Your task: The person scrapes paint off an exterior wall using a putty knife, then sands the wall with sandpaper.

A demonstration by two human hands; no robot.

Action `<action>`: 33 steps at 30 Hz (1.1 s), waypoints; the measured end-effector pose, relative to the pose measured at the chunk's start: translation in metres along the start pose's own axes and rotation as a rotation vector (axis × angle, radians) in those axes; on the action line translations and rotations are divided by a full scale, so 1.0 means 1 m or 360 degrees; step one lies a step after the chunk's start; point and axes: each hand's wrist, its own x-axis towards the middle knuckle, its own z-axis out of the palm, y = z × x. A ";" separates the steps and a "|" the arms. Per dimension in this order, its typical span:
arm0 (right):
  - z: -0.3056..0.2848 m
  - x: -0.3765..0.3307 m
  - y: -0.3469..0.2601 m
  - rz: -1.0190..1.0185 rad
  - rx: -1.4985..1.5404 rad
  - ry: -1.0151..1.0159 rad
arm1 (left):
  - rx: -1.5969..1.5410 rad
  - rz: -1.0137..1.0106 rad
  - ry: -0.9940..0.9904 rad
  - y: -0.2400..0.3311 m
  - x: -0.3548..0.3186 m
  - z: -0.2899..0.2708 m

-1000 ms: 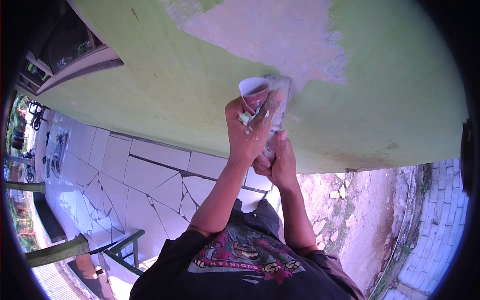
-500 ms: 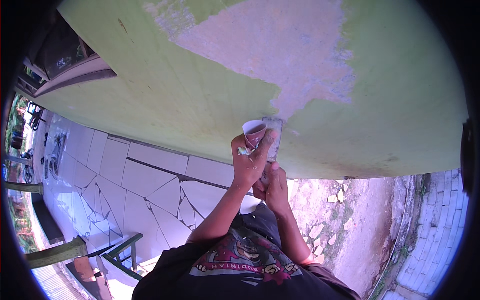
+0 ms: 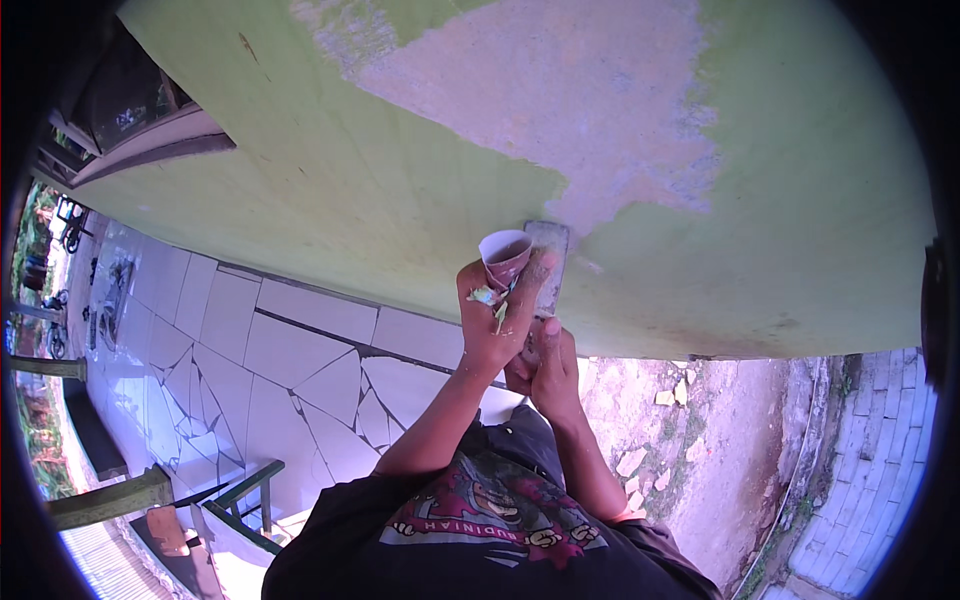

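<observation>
Scraper (image 3: pixel 550 275), flat and grey: located at the centre of the frame, before the green wall (image 3: pixel 400 190). Long axis: close to vertical in the frame, upper end leaning slightly right. The broad, squared end points toward the top of the frame and meets the lower tip of the pale bare patch (image 3: pixel 560 100) in view; actual contact cannot be told.

Left hand (image 3: pixel 490 320): closed around a reddish-brown roll (image 3: pixel 507 266), thumb extended upward over the scraper. The roll is cone-like, pale inside, open mouth facing the top of the frame. Pale flakes (image 3: pixel 486 296) cling to this hand.

Right hand (image 3: pixel 552 372): wrapped around the scraper's lower end, thumb pointing upward. Its fingers hide part of the grip.

Writing: the dark shirt (image 3: pixel 340 550), lower centre, bears one line of pale lettering across a pink and grey print; the line appears upside down.

Surroundings: pale tiled floor (image 3: pixel 225 320), left of centre; pale block paving (image 3: pixel 865 470), lower right.
</observation>
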 end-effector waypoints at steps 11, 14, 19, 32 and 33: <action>-0.002 0.001 0.018 -0.0002 0.0017 0.0014 | 0.0187 0.0216 -0.0115 -0.023 -0.007 -0.011; -0.002 0.014 0.023 0.0009 0.0033 0.0042 | 0.0153 0.0215 -0.0197 -0.013 0.009 -0.011; 0.015 0.013 -0.025 -0.0098 0.0118 -0.0087 | 0.0151 0.0306 -0.0299 0.039 0.023 -0.004; 0.017 0.006 0.000 -0.0071 0.0104 0.0015 | -0.0009 -0.0223 -0.0027 0.023 0.008 -0.002; 0.012 0.004 0.017 -0.0054 0.0099 0.0091 | -0.0024 -0.0195 -0.0037 0.012 0.010 -0.003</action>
